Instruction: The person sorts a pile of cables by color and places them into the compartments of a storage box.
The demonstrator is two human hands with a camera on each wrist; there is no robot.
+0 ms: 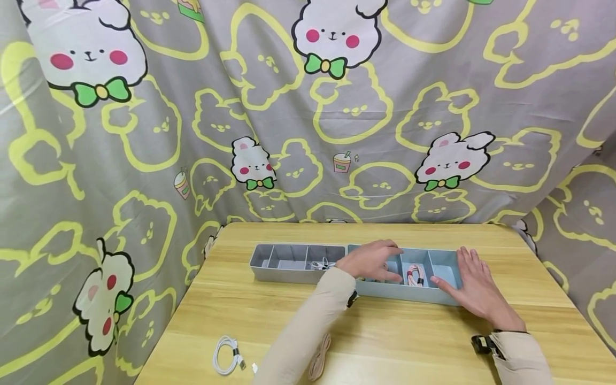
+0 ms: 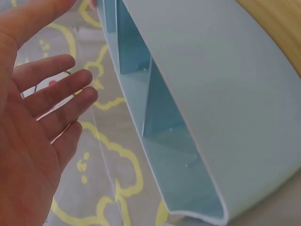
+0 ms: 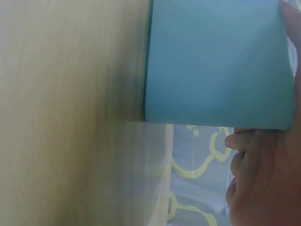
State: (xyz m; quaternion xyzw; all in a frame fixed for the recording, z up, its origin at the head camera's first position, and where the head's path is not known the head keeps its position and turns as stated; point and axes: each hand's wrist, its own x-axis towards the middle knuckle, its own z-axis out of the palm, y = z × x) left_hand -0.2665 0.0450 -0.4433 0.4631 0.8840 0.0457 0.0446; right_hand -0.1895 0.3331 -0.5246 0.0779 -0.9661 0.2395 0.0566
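A light blue divided organizer box (image 1: 409, 291) stands on the table, with a bundled pink-and-white cable (image 1: 415, 275) in one compartment. Over its left half hovers my left hand (image 1: 372, 260), fingers spread and nothing in its grasp. That same hand (image 2: 42, 108) appears beside the box's open compartments in the left wrist view. My right hand (image 1: 478, 289) rests against the box's right end, fingers extended along it and thumb at the front rim. In the right wrist view the box's end wall (image 3: 218, 66) hides part of this hand (image 3: 265, 179).
A grey divided box (image 1: 284, 275) adjoins the blue one on the left, holding a white cable (image 1: 321, 264). Nearer lie a coiled white USB cable (image 1: 216, 355), a small white scrap (image 1: 255, 368) and a pinkish cable bundle (image 1: 319, 359). A patterned curtain (image 1: 289, 117) hangs behind the wooden table (image 1: 409, 342).
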